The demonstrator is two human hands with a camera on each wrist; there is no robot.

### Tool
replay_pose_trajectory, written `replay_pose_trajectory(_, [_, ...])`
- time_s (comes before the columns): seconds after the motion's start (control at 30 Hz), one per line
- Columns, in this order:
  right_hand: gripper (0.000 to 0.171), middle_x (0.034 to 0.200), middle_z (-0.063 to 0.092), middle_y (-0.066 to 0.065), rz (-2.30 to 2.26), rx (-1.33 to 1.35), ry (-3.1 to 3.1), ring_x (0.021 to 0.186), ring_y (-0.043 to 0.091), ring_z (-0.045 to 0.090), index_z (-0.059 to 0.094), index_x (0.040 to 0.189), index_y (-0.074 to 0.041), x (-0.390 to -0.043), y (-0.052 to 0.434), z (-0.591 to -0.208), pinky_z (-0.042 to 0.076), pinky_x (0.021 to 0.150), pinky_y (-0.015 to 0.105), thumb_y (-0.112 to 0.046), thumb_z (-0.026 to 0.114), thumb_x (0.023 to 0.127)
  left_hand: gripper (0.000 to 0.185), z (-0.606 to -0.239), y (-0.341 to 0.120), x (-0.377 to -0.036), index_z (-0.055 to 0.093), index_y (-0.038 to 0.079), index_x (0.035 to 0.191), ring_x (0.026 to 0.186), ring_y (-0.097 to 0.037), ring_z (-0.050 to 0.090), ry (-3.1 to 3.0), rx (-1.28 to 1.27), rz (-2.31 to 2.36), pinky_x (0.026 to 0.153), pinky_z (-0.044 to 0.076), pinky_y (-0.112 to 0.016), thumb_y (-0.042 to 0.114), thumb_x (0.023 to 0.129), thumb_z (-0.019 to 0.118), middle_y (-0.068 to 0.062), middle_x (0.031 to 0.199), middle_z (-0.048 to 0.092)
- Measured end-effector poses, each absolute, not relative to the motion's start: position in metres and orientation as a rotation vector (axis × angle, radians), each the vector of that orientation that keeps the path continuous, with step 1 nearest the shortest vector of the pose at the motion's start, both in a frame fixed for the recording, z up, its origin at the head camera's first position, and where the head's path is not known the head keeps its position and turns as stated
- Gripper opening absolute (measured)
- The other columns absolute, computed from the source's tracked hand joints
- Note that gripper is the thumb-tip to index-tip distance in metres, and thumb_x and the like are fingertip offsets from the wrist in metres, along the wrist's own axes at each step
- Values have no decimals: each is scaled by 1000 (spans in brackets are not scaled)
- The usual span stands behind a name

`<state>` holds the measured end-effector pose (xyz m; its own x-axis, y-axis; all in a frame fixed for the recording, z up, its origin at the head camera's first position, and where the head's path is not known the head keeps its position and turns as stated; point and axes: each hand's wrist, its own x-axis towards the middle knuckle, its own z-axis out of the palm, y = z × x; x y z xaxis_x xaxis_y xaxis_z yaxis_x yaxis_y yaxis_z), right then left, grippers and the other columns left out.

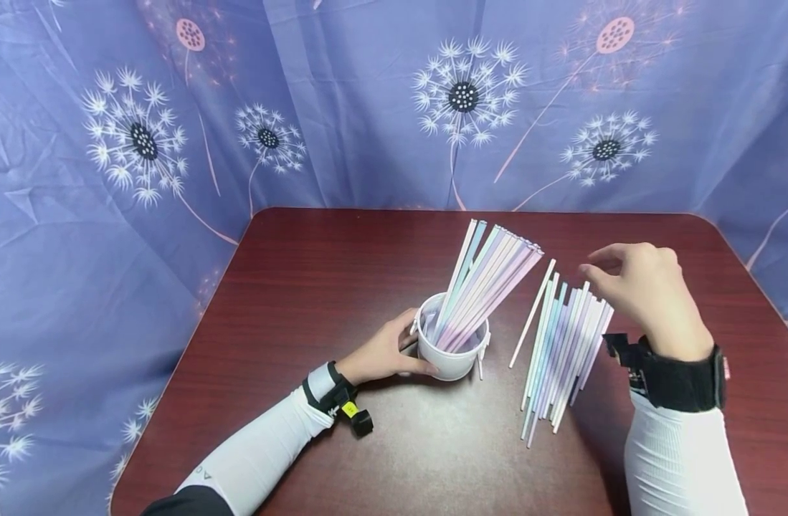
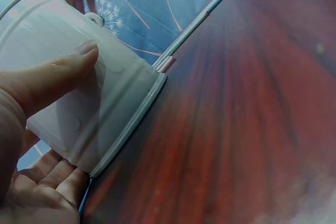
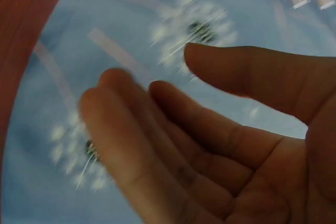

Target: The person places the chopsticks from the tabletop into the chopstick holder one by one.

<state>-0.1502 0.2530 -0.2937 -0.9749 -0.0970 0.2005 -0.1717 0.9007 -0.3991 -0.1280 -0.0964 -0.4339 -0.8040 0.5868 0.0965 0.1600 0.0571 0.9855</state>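
Note:
A small white bucket (image 1: 452, 367) stands on the table, holding a leaning bundle of pastel paper straws (image 1: 493, 279) in pink, white, lilac and blue. My left hand (image 1: 388, 351) grips its side; in the left wrist view the thumb (image 2: 58, 80) lies along the wall and the other fingers reach round below. To the bucket's right lies a loose row of similar straws (image 1: 561, 351), one white straw (image 1: 533, 313) slightly apart at its left. Over the far right end of that row, my right hand (image 1: 645, 287) is raised with nothing in it. Its fingers are loosely bent, thumb apart from them (image 3: 210, 145).
The dark red wooden table (image 1: 290, 279) has rounded far corners. Behind it and along its sides hangs a blue cloth (image 1: 368, 107) printed with dandelions. Black straps with cameras (image 1: 680, 376) sit on both wrists.

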Motion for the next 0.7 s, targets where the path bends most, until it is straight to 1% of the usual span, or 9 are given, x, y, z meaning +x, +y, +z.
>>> replay_pose_trajectory(0.1, [32, 97, 68, 28, 580, 81, -2988, 90, 54, 55, 72, 102, 5, -160, 272, -302, 45, 72, 64, -24, 65, 88, 94, -434, -96, -128, 35, 9, 149, 136, -16, 42, 2015, 750, 1799, 116, 32, -32, -4, 70, 84, -7, 147, 44])
replay_pose_trajectory(0.13, [29, 93, 68, 28, 564, 41, -3027, 87, 53, 56, 73, 96, 3, -162, 279, -306, 47, 68, 62, -24, 64, 87, 94, -434, -96, -128, 35, 9, 149, 136, -16, 42, 2014, 748, 1800, 116, 32, -32, -5, 70, 84, -7, 147, 44])
replay_pose_trajectory(0.2, [24, 77, 67, 22, 557, -27, -3094, 75, 47, 59, 75, 86, 0, -168, 292, -314, 50, 57, 53, -21, 63, 84, 94, -434, -96, -128, 35, 9, 149, 136, -15, 42, 2011, 743, 1802, 116, 32, -32, -5, 70, 84, -6, 147, 44])
replay_pose_trajectory(0.23, [22, 71, 66, 18, 560, -60, -3125, 71, 43, 59, 75, 82, -2, -170, 299, -319, 49, 53, 48, -20, 63, 82, 94, -433, -96, -128, 35, 9, 149, 136, -14, 42, 2010, 741, 1803, 116, 32, -32, -5, 70, 84, -6, 147, 44])
replay_pose_trajectory(0.33, [17, 61, 62, 5, 606, -190, -3208, 62, 30, 59, 74, 80, -4, -176, 316, -332, 45, 45, 36, -20, 65, 79, 94, -433, -96, -128, 35, 9, 149, 135, -14, 42, 2010, 742, 1805, 116, 33, -32, -6, 70, 84, -6, 147, 44])
replay_pose_trajectory(0.4, [24, 65, 66, 7, 657, -273, -3250, 62, 29, 62, 73, 89, 0, -178, 324, -339, 47, 45, 38, -21, 69, 79, 94, -433, -96, -128, 35, 8, 148, 135, -14, 42, 2011, 746, 1803, 115, 33, -32, -5, 70, 84, -6, 147, 44])
replay_pose_trajectory(0.47, [30, 67, 68, 8, 708, -317, -3291, 61, 25, 63, 71, 94, 3, -179, 328, -344, 48, 46, 39, -23, 72, 79, 93, -433, -96, -128, 35, 8, 148, 135, -14, 42, 2010, 752, 1802, 115, 33, -32, -5, 70, 84, -7, 147, 44])
replay_pose_trajectory(0.6, [29, 66, 68, 7, 784, -315, -3356, 59, 21, 64, 69, 86, 4, -181, 330, -354, 49, 46, 38, -24, 73, 79, 93, -434, -96, -128, 35, 8, 148, 136, -16, 42, 2003, 756, 1804, 115, 33, -33, -5, 70, 84, -7, 146, 44])
replay_pose_trajectory(0.7, [25, 63, 66, 7, 778, -335, -3377, 57, 21, 63, 68, 77, 1, -183, 328, -362, 47, 46, 38, -24, 72, 77, 92, -433, -96, -128, 36, 8, 148, 136, -17, 42, 2002, 755, 1807, 115, 33, -32, -5, 70, 84, -8, 147, 44])
